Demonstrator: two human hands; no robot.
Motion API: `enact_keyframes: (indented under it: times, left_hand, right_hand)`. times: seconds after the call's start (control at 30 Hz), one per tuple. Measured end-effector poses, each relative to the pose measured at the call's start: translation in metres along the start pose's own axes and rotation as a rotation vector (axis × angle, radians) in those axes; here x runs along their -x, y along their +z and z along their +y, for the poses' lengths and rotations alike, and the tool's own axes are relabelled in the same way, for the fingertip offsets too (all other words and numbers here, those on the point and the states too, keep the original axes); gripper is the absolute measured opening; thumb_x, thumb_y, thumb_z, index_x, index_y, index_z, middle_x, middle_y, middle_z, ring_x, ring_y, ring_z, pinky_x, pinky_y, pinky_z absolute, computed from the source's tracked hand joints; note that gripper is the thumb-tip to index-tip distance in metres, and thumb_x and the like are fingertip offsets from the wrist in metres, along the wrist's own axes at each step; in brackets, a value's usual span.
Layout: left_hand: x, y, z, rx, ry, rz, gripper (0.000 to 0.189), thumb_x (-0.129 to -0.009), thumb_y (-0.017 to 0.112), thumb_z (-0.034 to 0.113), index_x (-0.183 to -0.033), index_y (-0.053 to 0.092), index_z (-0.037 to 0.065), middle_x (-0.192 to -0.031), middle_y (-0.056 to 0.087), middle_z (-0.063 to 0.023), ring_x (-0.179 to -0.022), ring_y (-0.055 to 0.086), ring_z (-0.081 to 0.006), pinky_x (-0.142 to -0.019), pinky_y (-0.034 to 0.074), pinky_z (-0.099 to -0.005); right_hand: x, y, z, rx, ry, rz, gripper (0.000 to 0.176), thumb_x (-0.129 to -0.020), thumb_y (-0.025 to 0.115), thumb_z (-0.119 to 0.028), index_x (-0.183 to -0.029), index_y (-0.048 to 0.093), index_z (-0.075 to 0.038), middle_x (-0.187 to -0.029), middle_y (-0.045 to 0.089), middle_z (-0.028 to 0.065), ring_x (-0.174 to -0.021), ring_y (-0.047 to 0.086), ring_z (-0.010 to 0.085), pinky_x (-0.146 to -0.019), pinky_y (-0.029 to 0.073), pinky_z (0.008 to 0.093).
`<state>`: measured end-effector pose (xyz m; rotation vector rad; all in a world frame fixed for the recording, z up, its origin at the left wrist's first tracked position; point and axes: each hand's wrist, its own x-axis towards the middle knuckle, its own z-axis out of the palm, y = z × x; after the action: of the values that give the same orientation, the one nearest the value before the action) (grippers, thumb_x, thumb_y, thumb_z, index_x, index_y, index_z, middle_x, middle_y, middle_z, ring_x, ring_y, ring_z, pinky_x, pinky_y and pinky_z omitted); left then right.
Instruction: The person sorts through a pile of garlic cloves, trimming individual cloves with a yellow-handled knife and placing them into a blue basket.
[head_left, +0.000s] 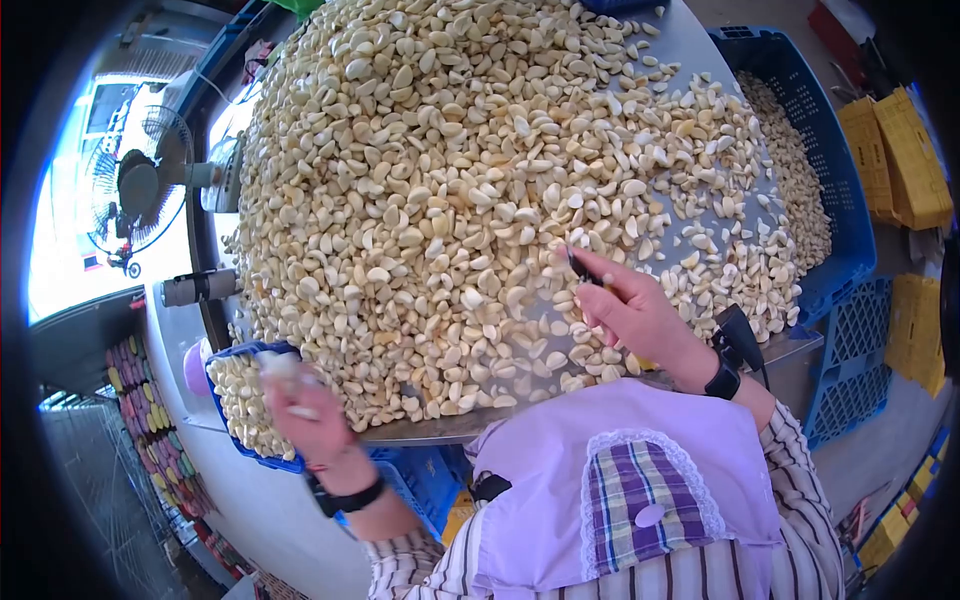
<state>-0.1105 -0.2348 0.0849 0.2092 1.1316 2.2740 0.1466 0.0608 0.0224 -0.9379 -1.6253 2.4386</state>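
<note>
Peeled, whitish garlic cloves (430, 200) lie heaped across the metal table (683, 40). My left hand (312, 425) is above a blue basket (225, 415) of cloves at the table's left corner. Motion smears its fingers, but pale garlic cloves show at the palm and fingertips. Over the near right part of the heap, my right hand (630, 312) is closed around a small black tool (583, 268), perhaps a knife. The far end of that tool is too blurred to make out.
At the right stands a large blue crate (845, 215) with more cloves. Yellow crates (910, 160) are beyond it. A fan (150, 185) is at the left. Below the table's front edge sits another blue crate (415, 485).
</note>
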Motion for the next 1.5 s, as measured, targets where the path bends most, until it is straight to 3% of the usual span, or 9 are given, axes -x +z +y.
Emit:
enact_keyframes:
  times: [0.1,0.27,0.33,0.47,0.53,0.73,0.83,1.13,1.5]
  left_hand:
    - [-0.013,-0.068,0.090,-0.927,0.453,0.663,0.019,-0.089,0.060,0.017,-0.102,0.058,0.004,-0.084,0.058,-0.0035,-0.072,0.052,-0.0105,-0.063,0.046,-0.0211]
    - [-0.018,-0.085,0.120,-2.300,0.351,0.778,0.034,-0.086,0.066,0.025,-0.105,0.065,-0.003,-0.098,0.065,-0.0092,-0.089,0.059,-0.0167,-0.078,0.048,-0.0290]
    - [-0.020,-0.056,0.094,-2.527,0.850,0.554,0.030,-0.087,0.064,0.025,-0.102,0.067,-0.002,-0.093,0.066,-0.0097,-0.083,0.060,-0.0143,-0.074,0.047,-0.0269]
    - [-0.026,0.018,-0.040,-1.395,0.076,0.277,0.021,-0.087,0.064,0.021,-0.091,0.069,0.001,-0.070,0.065,-0.0045,-0.061,0.054,-0.0092,-0.057,0.044,-0.0257]
    - [-0.033,0.051,-0.107,-1.655,-0.139,0.132,0.019,-0.084,0.069,0.024,-0.085,0.071,0.005,-0.065,0.062,0.0010,-0.058,0.052,-0.0062,-0.054,0.043,-0.0237]
    - [-0.020,0.063,-0.167,-1.972,-0.038,-0.281,0.026,-0.085,0.066,0.021,-0.107,0.065,0.006,-0.071,0.065,-0.0023,-0.062,0.061,-0.0109,-0.054,0.048,-0.0266]
    - [-0.018,0.067,-0.147,-0.753,-0.597,-0.043,0.032,-0.087,0.062,0.012,-0.116,0.056,0.000,-0.099,0.065,-0.0042,-0.079,0.062,-0.0143,-0.064,0.049,-0.0258]
    - [0.016,0.088,-0.149,0.063,-0.596,0.008,0.022,-0.086,0.063,0.006,-0.108,0.060,0.003,-0.095,0.065,-0.0056,-0.075,0.059,-0.0109,-0.070,0.048,-0.0229]
    - [0.025,0.090,-0.156,-0.067,-0.586,-0.163,0.016,-0.085,0.066,0.016,-0.096,0.059,0.007,-0.097,0.062,-0.0056,-0.082,0.056,-0.0149,-0.067,0.045,-0.0255]
  right_hand:
    - [-0.002,-0.001,-0.001,-0.024,-0.006,0.020,0.047,-0.093,0.056,-0.025,-0.138,0.045,-0.014,-0.069,0.053,-0.0037,-0.052,0.045,-0.0010,-0.046,0.041,0.0156]
    - [-0.006,-0.004,-0.005,-0.111,-0.043,0.060,0.048,-0.093,0.056,-0.023,-0.138,0.044,-0.011,-0.068,0.053,-0.0036,-0.050,0.043,-0.0006,-0.045,0.038,0.0151]
    - [-0.006,-0.005,-0.007,-0.099,-0.036,0.063,0.046,-0.096,0.049,-0.020,-0.139,0.040,-0.006,-0.071,0.050,-0.0019,-0.051,0.044,0.0022,-0.048,0.039,0.0151]
    - [-0.006,-0.006,-0.004,-0.118,-0.063,0.097,0.046,-0.096,0.049,-0.020,-0.139,0.040,-0.006,-0.071,0.050,-0.0018,-0.051,0.043,0.0024,-0.048,0.039,0.0151]
    - [-0.004,-0.004,-0.006,-0.116,-0.077,0.098,0.046,-0.096,0.050,-0.020,-0.139,0.041,-0.006,-0.071,0.051,-0.0017,-0.051,0.043,0.0023,-0.048,0.038,0.0151]
    - [0.006,0.003,-0.006,0.005,-0.009,0.091,0.047,-0.093,0.057,-0.023,-0.137,0.045,-0.013,-0.067,0.052,-0.0047,-0.052,0.044,-0.0008,-0.045,0.039,0.0153]
    - [0.006,0.006,-0.003,0.041,0.002,0.030,0.048,-0.092,0.058,-0.024,-0.137,0.046,-0.013,-0.068,0.052,-0.0051,-0.055,0.043,-0.0008,-0.049,0.038,0.0163]
    - [0.005,0.022,0.001,0.450,-0.256,-0.212,0.066,-0.086,0.061,-0.030,-0.144,0.034,-0.016,-0.060,0.045,0.0024,-0.054,0.043,0.0092,-0.053,0.037,0.0257]
    - [0.006,0.018,0.000,0.227,-0.227,-0.343,0.058,-0.089,0.058,-0.021,-0.143,0.037,-0.018,-0.061,0.047,-0.0028,-0.052,0.041,0.0078,-0.051,0.036,0.0229]
